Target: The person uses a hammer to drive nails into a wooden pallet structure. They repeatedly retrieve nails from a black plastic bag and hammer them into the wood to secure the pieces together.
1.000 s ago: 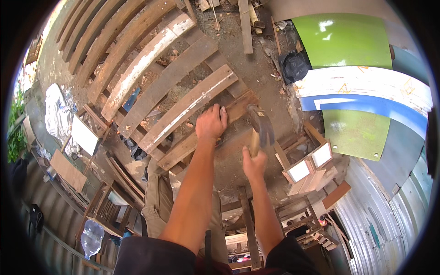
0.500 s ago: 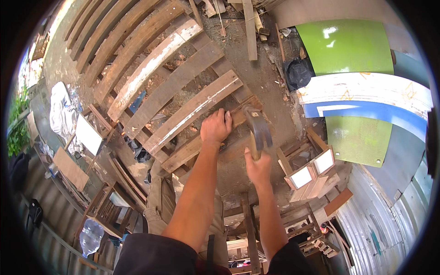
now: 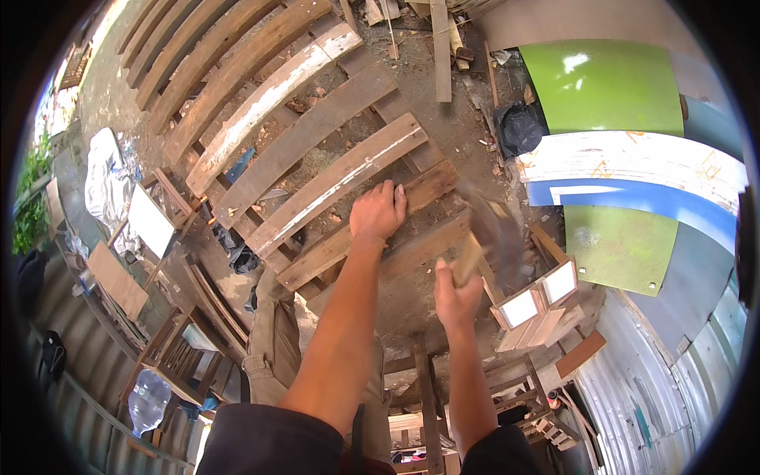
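A hammer [image 3: 469, 261] is in my right hand [image 3: 459, 301], its wooden handle wrapped by the fingers. The hammer's head is smeared by motion, to the right of the nearest slats' ends. My left hand [image 3: 378, 210] is closed on a wooden slat [image 3: 431, 186] near the close end of a large slatted wooden frame [image 3: 317, 142]. Its fingers are curled, and part of the grip is hidden behind the hand. Just nearer to me lies another brown slat [image 3: 431, 245]. Whether a nail stands under the left hand cannot be made out.
Green panels [image 3: 602, 87] and a white and blue board [image 3: 633, 162] lie at the right. A small wooden piece with white squares [image 3: 538, 297] stands right of my hammer hand. A black plastic bag [image 3: 518, 129] rests beyond it. At lower left is a clear plastic bottle [image 3: 149, 400].
My right hand has swung the hammer right and down, away from the slat's end, and its head is now blurred. My left hand keeps its hold on the slat.
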`<state>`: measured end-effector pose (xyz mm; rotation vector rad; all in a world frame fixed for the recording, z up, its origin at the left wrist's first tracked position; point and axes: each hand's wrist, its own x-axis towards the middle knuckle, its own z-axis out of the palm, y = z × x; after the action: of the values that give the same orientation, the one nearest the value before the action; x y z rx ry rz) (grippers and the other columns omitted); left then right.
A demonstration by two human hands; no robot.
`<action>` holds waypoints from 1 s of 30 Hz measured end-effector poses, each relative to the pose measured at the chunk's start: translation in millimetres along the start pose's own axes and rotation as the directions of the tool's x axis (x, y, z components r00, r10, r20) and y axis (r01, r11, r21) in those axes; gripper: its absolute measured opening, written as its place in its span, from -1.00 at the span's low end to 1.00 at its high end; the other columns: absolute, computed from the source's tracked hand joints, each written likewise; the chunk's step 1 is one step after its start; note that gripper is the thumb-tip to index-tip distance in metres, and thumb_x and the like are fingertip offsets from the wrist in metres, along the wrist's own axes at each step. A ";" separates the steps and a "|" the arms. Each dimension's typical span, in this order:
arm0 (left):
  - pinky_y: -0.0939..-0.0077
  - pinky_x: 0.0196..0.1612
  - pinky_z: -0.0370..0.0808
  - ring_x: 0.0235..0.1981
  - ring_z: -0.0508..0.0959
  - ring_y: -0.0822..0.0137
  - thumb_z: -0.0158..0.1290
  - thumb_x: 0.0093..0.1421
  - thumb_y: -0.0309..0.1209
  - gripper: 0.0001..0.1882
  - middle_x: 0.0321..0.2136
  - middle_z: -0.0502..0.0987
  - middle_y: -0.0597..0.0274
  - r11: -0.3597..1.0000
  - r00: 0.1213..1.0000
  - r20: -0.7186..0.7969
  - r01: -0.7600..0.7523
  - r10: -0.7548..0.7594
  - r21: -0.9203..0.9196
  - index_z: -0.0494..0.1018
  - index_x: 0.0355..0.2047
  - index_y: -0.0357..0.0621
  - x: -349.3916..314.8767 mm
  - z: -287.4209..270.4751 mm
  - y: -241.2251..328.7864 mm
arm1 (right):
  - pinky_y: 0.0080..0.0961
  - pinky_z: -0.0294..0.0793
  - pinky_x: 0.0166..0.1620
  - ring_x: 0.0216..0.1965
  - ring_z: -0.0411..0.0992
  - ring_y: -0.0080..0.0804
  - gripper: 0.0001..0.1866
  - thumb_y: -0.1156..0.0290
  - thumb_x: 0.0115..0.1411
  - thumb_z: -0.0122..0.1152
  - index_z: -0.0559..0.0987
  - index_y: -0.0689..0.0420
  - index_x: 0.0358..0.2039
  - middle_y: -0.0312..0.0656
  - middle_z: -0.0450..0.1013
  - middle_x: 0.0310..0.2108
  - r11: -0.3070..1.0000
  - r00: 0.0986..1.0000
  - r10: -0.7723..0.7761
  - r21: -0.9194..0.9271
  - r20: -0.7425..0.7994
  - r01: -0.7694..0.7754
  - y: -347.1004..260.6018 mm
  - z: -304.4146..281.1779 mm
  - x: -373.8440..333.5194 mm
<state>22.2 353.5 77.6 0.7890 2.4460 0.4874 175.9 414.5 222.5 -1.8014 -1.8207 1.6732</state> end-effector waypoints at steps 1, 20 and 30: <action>0.07 -0.30 0.60 -0.37 0.65 -0.05 -0.08 0.40 -0.15 -0.66 -0.38 0.63 0.01 1.000 1.000 -0.012 -0.009 0.009 0.001 0.45 -0.34 -0.16 0.0 -0.2 0.6 | -0.33 0.23 -0.56 -0.69 0.27 -0.52 -0.68 0.34 0.30 0.23 0.51 0.22 -0.57 -0.31 0.37 -0.70 0.993 0.996 -0.083 0.079 -0.035 0.085 -5.9 -2.6 -6.1; 0.04 -0.01 0.59 -0.09 0.65 -0.14 -0.10 0.18 0.48 -0.01 -0.18 0.64 -0.29 0.991 0.916 0.379 0.136 -0.129 0.008 0.54 -0.11 -0.42 13.6 -20.7 2.3 | -0.55 0.09 -0.72 -0.80 0.15 -0.64 -0.69 0.39 0.31 0.20 0.37 0.06 -0.58 -0.43 0.23 -0.73 0.848 0.889 0.456 0.281 0.048 -0.450 108.6 -6.5 -111.4; 0.07 0.04 0.56 -0.06 0.65 -0.20 0.00 0.01 0.60 0.14 -0.18 0.63 -0.40 0.996 0.932 0.351 0.087 -0.085 0.012 0.62 -0.29 -0.55 26.7 8.7 -34.3 | -0.29 0.33 -0.48 -0.65 0.37 -0.41 -0.57 0.23 0.20 0.26 0.49 0.33 -0.63 -0.19 0.40 -0.73 0.854 0.857 0.506 0.201 -0.100 -0.481 144.2 23.9 -181.5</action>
<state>-6.2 345.2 44.6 0.6963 2.1345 0.2880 309.0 223.3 220.1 -2.3814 -1.1676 1.7083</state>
